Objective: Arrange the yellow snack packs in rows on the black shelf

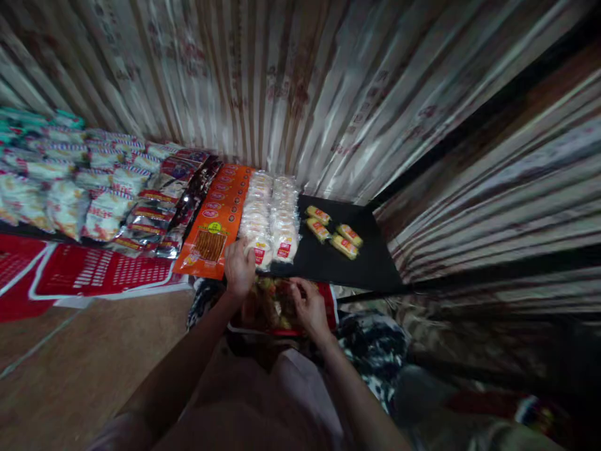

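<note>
My left hand (239, 269) reaches to the front of a row of clear packets with red labels (257, 216) on a black shelf board (370, 263), fingers curled over the nearest packet. My right hand (307, 307) is lower, fingers bent down into a red basket (328, 300) of wrapped snacks held at my lap. A second row of the same clear packets (286, 216) lies to the right. Orange packets (218, 219) lie to the left of my left hand.
Several small yellow packets (335, 233) sit on the black shelf board to the right. Dark foil bags (176, 200) and white snack bags (66, 181) fill the left. Red baskets (98, 272) lie flat in front. A corrugated metal wall (300, 81) stands behind.
</note>
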A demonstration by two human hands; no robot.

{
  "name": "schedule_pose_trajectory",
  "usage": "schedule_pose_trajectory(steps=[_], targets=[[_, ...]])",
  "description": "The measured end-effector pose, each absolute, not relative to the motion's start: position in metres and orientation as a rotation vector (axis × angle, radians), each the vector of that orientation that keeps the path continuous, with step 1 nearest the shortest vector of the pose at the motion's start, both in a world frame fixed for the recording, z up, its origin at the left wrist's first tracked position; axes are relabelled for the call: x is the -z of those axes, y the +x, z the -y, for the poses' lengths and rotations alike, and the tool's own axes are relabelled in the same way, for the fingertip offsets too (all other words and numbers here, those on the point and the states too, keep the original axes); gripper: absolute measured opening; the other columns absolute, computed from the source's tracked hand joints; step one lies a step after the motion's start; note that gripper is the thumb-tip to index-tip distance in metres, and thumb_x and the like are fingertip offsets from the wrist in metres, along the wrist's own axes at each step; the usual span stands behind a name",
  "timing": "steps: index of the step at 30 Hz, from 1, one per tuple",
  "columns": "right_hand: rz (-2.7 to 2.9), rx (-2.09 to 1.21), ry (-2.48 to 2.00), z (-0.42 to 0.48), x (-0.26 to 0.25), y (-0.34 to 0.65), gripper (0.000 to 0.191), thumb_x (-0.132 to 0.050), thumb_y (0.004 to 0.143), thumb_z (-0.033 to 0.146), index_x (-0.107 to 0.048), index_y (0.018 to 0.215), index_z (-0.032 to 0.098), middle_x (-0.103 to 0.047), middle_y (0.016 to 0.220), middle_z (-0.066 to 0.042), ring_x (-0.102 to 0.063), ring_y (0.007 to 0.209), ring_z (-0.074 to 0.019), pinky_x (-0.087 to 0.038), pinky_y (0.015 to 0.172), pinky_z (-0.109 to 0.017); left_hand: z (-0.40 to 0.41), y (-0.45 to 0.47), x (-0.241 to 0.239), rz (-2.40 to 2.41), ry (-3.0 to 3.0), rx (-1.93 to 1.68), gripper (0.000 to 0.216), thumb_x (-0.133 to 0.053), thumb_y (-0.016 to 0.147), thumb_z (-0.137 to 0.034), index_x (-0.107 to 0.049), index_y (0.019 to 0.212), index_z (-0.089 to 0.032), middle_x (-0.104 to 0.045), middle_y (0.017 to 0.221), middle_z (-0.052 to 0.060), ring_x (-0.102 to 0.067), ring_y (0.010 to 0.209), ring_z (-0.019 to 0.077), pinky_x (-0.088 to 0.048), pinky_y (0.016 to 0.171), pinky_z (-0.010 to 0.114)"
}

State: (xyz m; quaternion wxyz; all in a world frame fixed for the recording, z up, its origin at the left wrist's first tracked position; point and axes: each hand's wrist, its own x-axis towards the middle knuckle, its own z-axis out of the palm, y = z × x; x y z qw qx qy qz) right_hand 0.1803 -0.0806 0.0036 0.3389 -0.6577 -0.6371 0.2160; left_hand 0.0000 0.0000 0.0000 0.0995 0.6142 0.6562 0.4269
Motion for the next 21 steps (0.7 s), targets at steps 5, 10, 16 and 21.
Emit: schedule_pose_trajectory(steps=[5, 10, 16, 21], targets=[[1.571, -0.520, -1.663, 0.071, -0.008, 0.192, 0.027, -0.043, 0.088, 0.033, -0.062, 0.098, 0.017, -0.066, 0.094, -0.008, -0.061, 0.085, -0.0175, -0.049, 0.077, -0.031, 0.010, 0.007, -0.007, -1.944, 1.853, -1.343, 0.047, -0.050, 0.083, -0.030, -0.042, 0.126, -0.012, -0.052, 0.120, 0.015, -0.045, 0.114, 0.0264, -0.035, 0.099, 0.043], [1.703, -0.343, -1.537, 0.060, -0.008, 0.181, 0.027, -0.042, 0.088, 0.026, -0.063, 0.104, 0.020, -0.062, 0.105, -0.008, -0.056, 0.100, -0.0177, -0.046, 0.088, -0.034, 0.018, 0.010, -0.005, -1.856, 1.993, -1.292, 0.044, -0.045, 0.087, -0.033, -0.044, 0.127, -0.016, -0.040, 0.133, 0.017, -0.036, 0.124, 0.0283, -0.032, 0.102, 0.045], [1.862, -0.029, -1.478, 0.033, -0.008, 0.150, 0.034, -0.044, 0.088, 0.024, -0.057, 0.119, 0.022, -0.040, 0.139, -0.008, -0.032, 0.127, -0.0226, -0.033, 0.103, -0.043, 0.016, 0.011, 0.003, -1.907, 1.952, -1.321, 0.044, -0.044, 0.087, -0.036, -0.046, 0.126, -0.015, -0.035, 0.136, 0.018, -0.033, 0.126, 0.0288, -0.032, 0.102, 0.045], [1.989, 0.016, -1.551, 0.014, -0.002, 0.145, 0.038, -0.044, 0.088, 0.028, -0.052, 0.125, 0.026, -0.025, 0.148, -0.003, -0.018, 0.134, -0.0263, -0.029, 0.104, -0.046, 0.013, 0.011, 0.001, -1.906, 1.952, -1.292, 0.044, -0.045, 0.087, -0.034, -0.046, 0.125, -0.013, -0.036, 0.136, 0.017, -0.034, 0.125, 0.0282, -0.032, 0.102, 0.045]])
